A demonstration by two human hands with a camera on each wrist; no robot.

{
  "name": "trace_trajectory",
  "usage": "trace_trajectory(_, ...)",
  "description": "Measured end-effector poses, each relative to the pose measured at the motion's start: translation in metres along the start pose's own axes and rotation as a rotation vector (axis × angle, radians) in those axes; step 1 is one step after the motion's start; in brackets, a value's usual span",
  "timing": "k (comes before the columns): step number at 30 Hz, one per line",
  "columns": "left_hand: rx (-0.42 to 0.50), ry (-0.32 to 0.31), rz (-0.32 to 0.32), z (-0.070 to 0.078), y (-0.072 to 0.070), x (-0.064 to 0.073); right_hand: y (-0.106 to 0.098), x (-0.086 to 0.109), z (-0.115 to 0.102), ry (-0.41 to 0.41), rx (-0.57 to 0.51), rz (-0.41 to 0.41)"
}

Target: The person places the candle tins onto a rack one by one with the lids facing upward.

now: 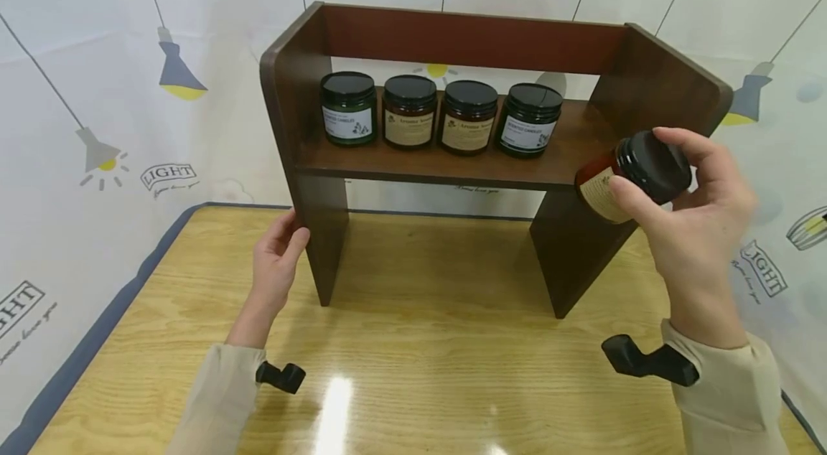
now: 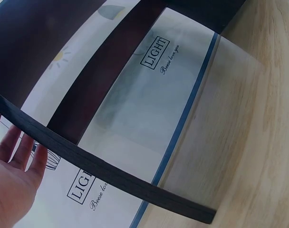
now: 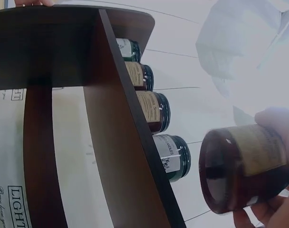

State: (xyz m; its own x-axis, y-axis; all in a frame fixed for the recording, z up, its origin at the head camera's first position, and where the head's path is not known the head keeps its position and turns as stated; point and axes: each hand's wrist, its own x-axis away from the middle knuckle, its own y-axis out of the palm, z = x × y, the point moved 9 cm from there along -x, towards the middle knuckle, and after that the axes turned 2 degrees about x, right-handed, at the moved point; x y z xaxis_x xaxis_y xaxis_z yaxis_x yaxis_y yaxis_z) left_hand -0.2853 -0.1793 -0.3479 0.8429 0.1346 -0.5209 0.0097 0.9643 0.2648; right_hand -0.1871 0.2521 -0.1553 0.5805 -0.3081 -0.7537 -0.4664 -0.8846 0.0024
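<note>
A dark brown wooden shelf stands on the table, and on its board a row of candle jars with black lids holds two green ones at the ends and two amber ones between. My right hand grips another amber candle jar by its black lid, thumb on one side and fingers on the other. That jar is tilted, base toward the shelf, near the board's right end. With thumb and fingers, my left hand holds the front edge of the left side panel, below the board.
Light yellow wood makes up the tabletop. Behind and at the sides hangs a pale printed cloth with lamp drawings. The shelf's right side panel rises beside the held jar, and a back rail runs above the row.
</note>
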Motion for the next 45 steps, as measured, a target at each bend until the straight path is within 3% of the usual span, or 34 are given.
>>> trace_trajectory(6,0.007,0.005,-0.004,0.000,0.000,0.000,0.016,-0.015,0.000,0.054,0.158,-0.018)
trace_trajectory(10,0.011,0.002,-0.004,0.000,0.000,0.000,0.025,-0.024,0.001,0.047,0.182,-0.036)
trace_trajectory(19,0.008,0.003,0.002,0.000,-0.001,0.000,0.032,-0.041,0.033,0.065,0.335,-0.081)
trace_trajectory(29,-0.008,0.014,-0.002,0.001,-0.001,0.000,0.036,-0.052,0.051,0.100,0.418,-0.081)
trace_trajectory(45,0.010,0.038,-0.024,0.001,-0.001,-0.001,0.045,-0.058,0.059,0.149,0.488,-0.140)
